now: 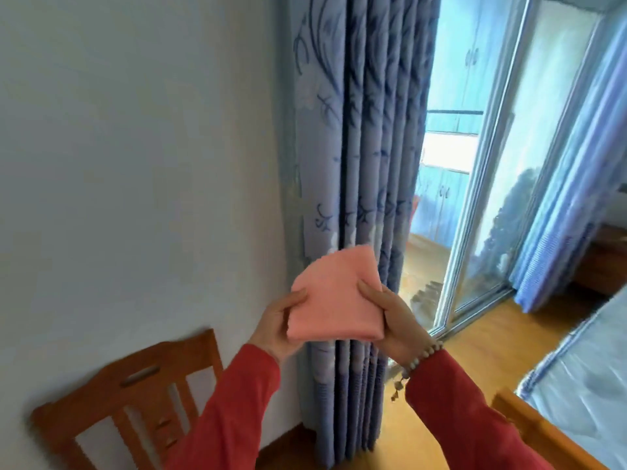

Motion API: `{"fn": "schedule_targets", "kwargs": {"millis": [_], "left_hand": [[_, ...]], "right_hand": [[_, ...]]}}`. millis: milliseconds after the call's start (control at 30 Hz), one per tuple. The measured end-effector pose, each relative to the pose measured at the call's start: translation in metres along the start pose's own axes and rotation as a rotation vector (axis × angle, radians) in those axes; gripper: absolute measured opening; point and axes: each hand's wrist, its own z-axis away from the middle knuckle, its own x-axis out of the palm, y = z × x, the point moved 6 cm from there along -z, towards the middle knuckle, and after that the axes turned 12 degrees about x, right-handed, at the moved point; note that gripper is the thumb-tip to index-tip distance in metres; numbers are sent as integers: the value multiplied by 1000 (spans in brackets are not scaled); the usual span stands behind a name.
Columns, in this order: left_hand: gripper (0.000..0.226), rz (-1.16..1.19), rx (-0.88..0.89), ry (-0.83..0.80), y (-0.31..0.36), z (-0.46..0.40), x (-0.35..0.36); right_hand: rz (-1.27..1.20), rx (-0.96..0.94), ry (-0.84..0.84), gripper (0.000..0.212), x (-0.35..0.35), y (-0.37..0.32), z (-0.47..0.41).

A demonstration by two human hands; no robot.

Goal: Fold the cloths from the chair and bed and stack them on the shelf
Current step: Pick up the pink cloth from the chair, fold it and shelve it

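A folded pink cloth point(334, 298) is held up in the air in front of the blue patterned curtain point(359, 164), the left hand point(283, 322) gripping its left edge with thumb on top and the right hand point(390, 313) gripping its right edge likewise. Below left, a wooden chair point(135, 395) stands against the white wall point(135, 164). At the right, the glass sliding door point(502, 198) meets the wooden floor point(492, 351), and the bed point(583, 385), under a pale blue sheet, fills the lower right corner.

Bright daylight enters through the glass door point(488, 184) at right, blown out to white in one patch. Whole frame soft, slightly motion-blurred. Wide-angle bending tilts the curtain point(359, 164) and door frame.
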Motion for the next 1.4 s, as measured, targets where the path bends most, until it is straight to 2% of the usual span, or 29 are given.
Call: {"fn": "schedule_targets", "kwargs": {"millis": [133,200,300,333,367,400,433,467,500,533,567,600,667,733,867,933,1033,1200,1400], "left_hand": [[38,25,8,-108,6,-2,126],[27,123,-69,-68,4,7,177],[21,96,70,-220,8,16,275],[30,10,144,-271,3,16,318],[50,-168,267,-306,-12,7,361],[75,-226,441,-198,-28,1,384],[88,-82,484,-155,-47,9,430],[89,93,569,-149,-46,23,469],[77,132,518,-281,-25,52,495],[55,89,398,-528,-3,78,501],[42,135,118,-636,21,107,511],[40,261,-40,-832,22,117,519],[49,328,-222,-735,-7,112,539],[47,320,-287,-863,-26,139,587],[39,298,-367,-1111,-44,202,681],[43,329,-450,-1242,-56,240,723],[31,348,-618,-1403,-74,301,777],[41,374,-840,-1599,-90,401,826],[35,417,-1016,-1757,-99,490,847]], "right_hand": [[4,-103,101,43,-58,-55,75],[-20,-144,160,47,-89,-76,113],[-34,-239,256,55,-138,-108,176],[-30,-272,283,62,-152,-117,199],[-27,-309,313,72,-165,-126,220],[-38,-343,339,77,-177,-134,245],[-45,-374,373,75,-189,-141,268],[-46,-400,407,65,-199,-149,291],[-44,-426,443,54,-212,-155,317],[-50,-439,465,45,-219,-159,334],[-61,-466,505,38,-231,-164,361],[-63,-495,538,35,-240,-167,386],[-84,-542,602,32,-255,-169,432],[-112,-596,707,30,-274,-166,485],[-194,-674,933,38,-302,-143,586],[-262,-725,1043,37,-310,-126,637],[-317,-825,1185,29,-305,-102,709],[-382,-963,1413,28,-284,-60,804],[-537,-1178,1519,19,-257,-9,861]]}}
